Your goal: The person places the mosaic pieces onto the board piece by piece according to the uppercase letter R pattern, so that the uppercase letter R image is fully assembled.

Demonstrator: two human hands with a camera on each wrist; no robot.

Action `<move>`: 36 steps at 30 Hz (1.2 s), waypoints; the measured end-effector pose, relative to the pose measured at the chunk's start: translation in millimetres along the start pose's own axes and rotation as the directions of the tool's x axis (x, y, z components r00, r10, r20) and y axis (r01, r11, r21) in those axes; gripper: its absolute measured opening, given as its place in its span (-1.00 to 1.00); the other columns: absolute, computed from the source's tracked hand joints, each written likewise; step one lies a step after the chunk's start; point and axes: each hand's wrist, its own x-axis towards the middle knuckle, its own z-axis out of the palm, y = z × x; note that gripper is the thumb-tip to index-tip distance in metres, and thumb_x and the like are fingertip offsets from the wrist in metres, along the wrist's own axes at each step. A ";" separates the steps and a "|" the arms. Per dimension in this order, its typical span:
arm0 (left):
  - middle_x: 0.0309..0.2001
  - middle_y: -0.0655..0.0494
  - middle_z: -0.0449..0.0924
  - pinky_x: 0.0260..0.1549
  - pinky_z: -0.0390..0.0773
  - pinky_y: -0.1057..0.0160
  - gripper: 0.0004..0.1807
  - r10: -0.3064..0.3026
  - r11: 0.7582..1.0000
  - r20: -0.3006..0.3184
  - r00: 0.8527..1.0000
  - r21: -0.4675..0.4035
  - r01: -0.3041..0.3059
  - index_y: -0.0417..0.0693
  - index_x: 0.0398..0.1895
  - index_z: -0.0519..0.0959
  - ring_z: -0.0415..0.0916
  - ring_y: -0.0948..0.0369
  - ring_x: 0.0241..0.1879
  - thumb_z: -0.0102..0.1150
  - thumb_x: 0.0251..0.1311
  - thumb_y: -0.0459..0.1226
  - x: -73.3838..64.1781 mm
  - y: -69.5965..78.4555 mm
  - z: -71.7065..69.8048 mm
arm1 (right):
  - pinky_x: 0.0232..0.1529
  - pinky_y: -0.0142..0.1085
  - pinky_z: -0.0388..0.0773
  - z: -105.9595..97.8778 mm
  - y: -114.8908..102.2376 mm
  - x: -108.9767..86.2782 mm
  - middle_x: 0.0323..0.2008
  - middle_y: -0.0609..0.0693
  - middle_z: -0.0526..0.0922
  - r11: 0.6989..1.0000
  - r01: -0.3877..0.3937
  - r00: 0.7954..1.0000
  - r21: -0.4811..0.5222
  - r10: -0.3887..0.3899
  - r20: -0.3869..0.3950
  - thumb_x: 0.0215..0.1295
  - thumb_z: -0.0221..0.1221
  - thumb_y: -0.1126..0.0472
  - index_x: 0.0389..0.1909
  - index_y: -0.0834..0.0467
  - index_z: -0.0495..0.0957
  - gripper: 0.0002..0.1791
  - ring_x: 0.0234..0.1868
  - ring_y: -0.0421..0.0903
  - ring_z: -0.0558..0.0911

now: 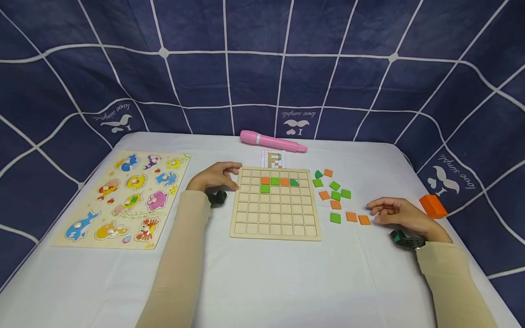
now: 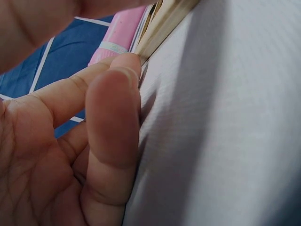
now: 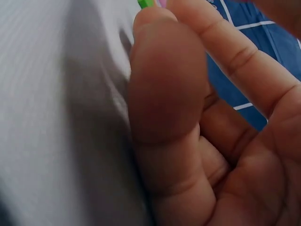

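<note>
My left hand lies at the left edge of a wooden grid board, its index finger and thumb at the frame near the top-left corner. Set in the board's upper cells are an orange square tile, another orange tile, two green square tiles and a green rounded tile. On the right, my right hand rests on the white table with loosely bent fingers and nothing in them. Nearest to its fingertips is a loose orange square tile.
Several loose green tiles and orange tiles lie right of the board. Behind it are a small pattern card and a pink pen-like stick. A sea-animal peg puzzle lies left; an orange block sits at the right edge.
</note>
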 end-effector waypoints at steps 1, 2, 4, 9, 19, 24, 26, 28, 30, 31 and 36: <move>0.15 -0.05 0.42 -0.33 0.43 0.40 0.02 -0.004 1.000 -0.001 1.000 -0.002 0.004 -0.24 0.65 0.30 0.36 0.21 -0.28 0.53 0.05 -0.54 0.1 -0.1 0.1 | -0.17 -0.44 0.64 0.5 -0.1 0.2 -0.15 -0.06 0.73 1.000 -0.001 1.000 -0.005 0.001 0.002 0.41 0.25 0.54 0.15 0.14 0.74 -0.60 -0.23 -0.17 0.65; 0.14 -0.04 0.42 -0.33 0.43 0.40 0.02 -0.008 1.000 -0.001 1.000 -0.005 0.008 -0.23 0.65 0.30 0.36 0.22 -0.28 0.54 0.05 -0.54 0.3 -0.1 0.2 | -0.19 -0.45 0.63 0.9 -0.4 0.4 -0.16 -0.05 0.72 1.000 -0.003 1.000 -0.013 0.003 0.004 0.40 0.26 0.53 0.15 0.15 0.74 -0.61 -0.24 -0.16 0.64; 0.13 -0.03 0.42 -0.33 0.43 0.41 0.02 -0.016 1.000 -0.001 1.000 -0.012 0.016 -0.22 0.65 0.30 0.36 0.22 -0.28 0.53 0.06 -0.55 0.6 -0.1 0.3 | -0.24 -0.45 0.59 1.6 -0.6 0.8 -0.20 -0.04 0.69 0.999 -0.006 1.000 -0.039 0.007 0.004 0.39 0.28 0.53 0.13 0.20 0.73 -0.64 -0.27 -0.16 0.61; 0.14 -0.03 0.42 -0.33 0.44 0.40 0.01 -0.020 1.000 0.001 1.000 -0.014 0.020 -0.22 0.65 0.30 0.37 0.22 -0.29 0.53 0.07 -0.55 1.5 0.0 -0.1 | -0.35 -0.43 0.48 3.7 -1.5 2.5 -0.28 -0.05 0.61 0.994 0.017 1.000 -0.107 -0.016 0.010 0.34 0.33 0.52 0.09 0.37 0.69 -0.69 -0.34 -0.13 0.51; 0.14 -0.02 0.42 -0.35 0.41 0.40 0.02 -0.027 1.000 -0.009 1.000 -0.001 0.027 -0.21 0.65 0.31 0.37 0.22 -0.29 0.54 0.05 -0.55 0.7 0.9 0.1 | -0.46 -0.34 0.37 6.6 0.3 6.3 -0.35 -0.02 0.53 0.978 0.128 0.991 -0.164 -0.122 0.050 0.22 0.39 0.59 0.02 0.48 0.66 -0.67 -0.44 -0.09 0.42; 0.16 -0.06 0.42 -0.35 0.42 0.40 0.03 -0.018 1.000 -0.005 1.000 0.004 0.018 -0.25 0.65 0.29 0.36 0.21 -0.28 0.54 0.05 -0.55 0.0 0.9 0.5 | -0.47 -0.32 0.35 6.8 1.5 7.0 -0.37 0.03 0.50 0.964 0.160 0.987 -0.212 -0.151 0.059 0.19 0.40 0.59 -0.02 0.47 0.67 -0.68 -0.47 -0.10 0.41; 0.17 -0.07 0.42 -0.34 0.42 0.40 0.03 -0.016 1.000 -0.004 1.000 0.002 0.016 -0.25 0.65 0.29 0.36 0.21 -0.28 0.54 0.05 -0.55 0.1 0.7 0.6 | -0.47 -0.34 0.36 7.4 1.4 7.4 -0.37 0.02 0.49 0.957 0.148 0.989 -0.248 -0.140 0.050 0.19 0.42 0.58 -0.03 0.48 0.66 -0.68 -0.47 -0.12 0.41; 0.18 -0.08 0.42 -0.33 0.42 0.39 0.03 -0.016 1.000 -0.005 1.000 0.000 0.016 -0.25 0.65 0.29 0.36 0.21 -0.27 0.54 0.04 -0.54 0.2 0.6 0.6 | -0.46 -0.35 0.37 8.4 0.3 7.8 -0.38 0.00 0.49 0.952 0.128 0.992 -0.279 -0.121 0.041 0.19 0.43 0.56 -0.03 0.48 0.66 -0.69 -0.46 -0.14 0.41; 0.19 -0.09 0.42 -0.32 0.41 0.39 0.04 -0.014 1.000 -0.007 1.000 0.001 0.014 -0.26 0.65 0.29 0.35 0.20 -0.26 0.55 0.03 -0.54 0.1 0.6 0.5 | -0.45 -0.36 0.36 9.3 -0.8 8.3 -0.38 -0.03 0.49 0.946 0.106 0.994 -0.305 -0.101 0.032 0.20 0.44 0.54 -0.04 0.48 0.67 -0.69 -0.46 -0.15 0.40; 0.19 -0.09 0.43 -0.32 0.40 0.39 0.04 -0.013 1.000 -0.009 1.000 0.004 0.013 -0.26 0.65 0.29 0.35 0.20 -0.26 0.55 0.03 -0.54 0.1 0.6 0.5 | -0.44 -0.36 0.36 9.8 -1.4 8.5 -0.38 -0.04 0.49 0.943 0.099 0.995 -0.317 -0.095 0.027 0.20 0.44 0.53 -0.04 0.47 0.67 -0.69 -0.46 -0.16 0.40; 0.19 -0.08 0.43 -0.31 0.38 0.38 0.05 -0.009 1.000 -0.014 1.000 0.018 0.010 -0.25 0.65 0.30 0.34 0.18 -0.24 0.56 0.01 -0.54 0.3 1.1 0.9 | -0.44 -0.36 0.35 11.1 -3.1 8.2 -0.38 -0.11 0.50 0.936 0.084 0.996 -0.341 -0.086 0.011 0.21 0.46 0.50 -0.06 0.44 0.70 -0.72 -0.46 -0.17 0.41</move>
